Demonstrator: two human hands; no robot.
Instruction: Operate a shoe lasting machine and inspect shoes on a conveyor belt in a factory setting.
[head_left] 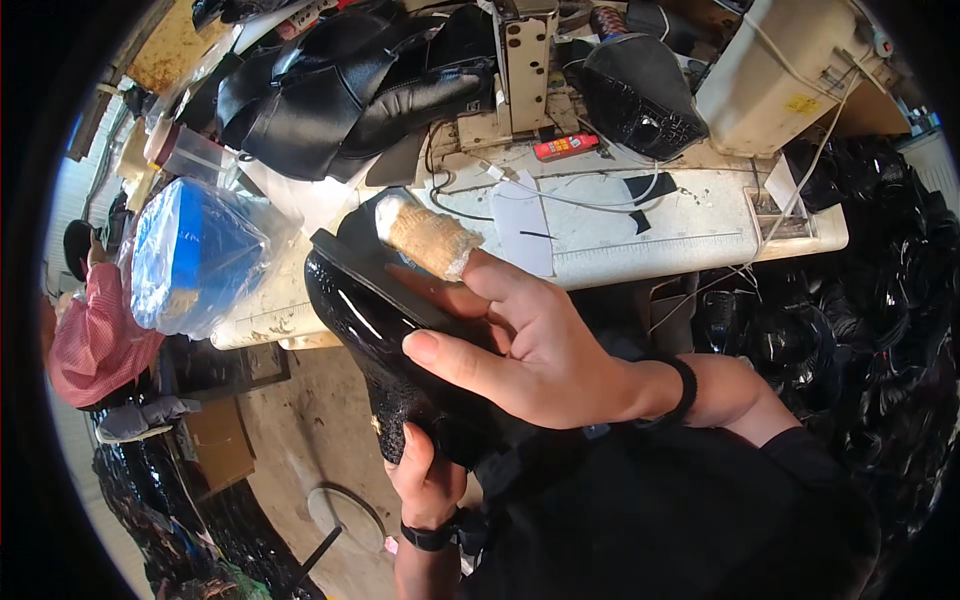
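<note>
A glossy black shoe [345, 305] is held up in front of me, tilted, its toe end toward the table and its dark sole [385, 283] facing up and right. My right hand [535, 345] reaches in from the right and is closed across the sole and side of the shoe, thumb along the near side. One of its fingers is wrapped in a tan and white bandage [425, 237]. Lower down, my left hand [425, 480] grips the textured black heel end [400, 425], with its thumb upright and the other fingers partly hidden.
Behind the shoe runs a white worktable [670, 230] with paper, cables and a red box [566, 147]. Black shoe uppers [300, 105] are heaped at the back left. A bagged blue block [185, 250] stands left. Beyond it, another person in a pink sleeve [110, 320] works. Black glossy pieces [850, 330] pile up right.
</note>
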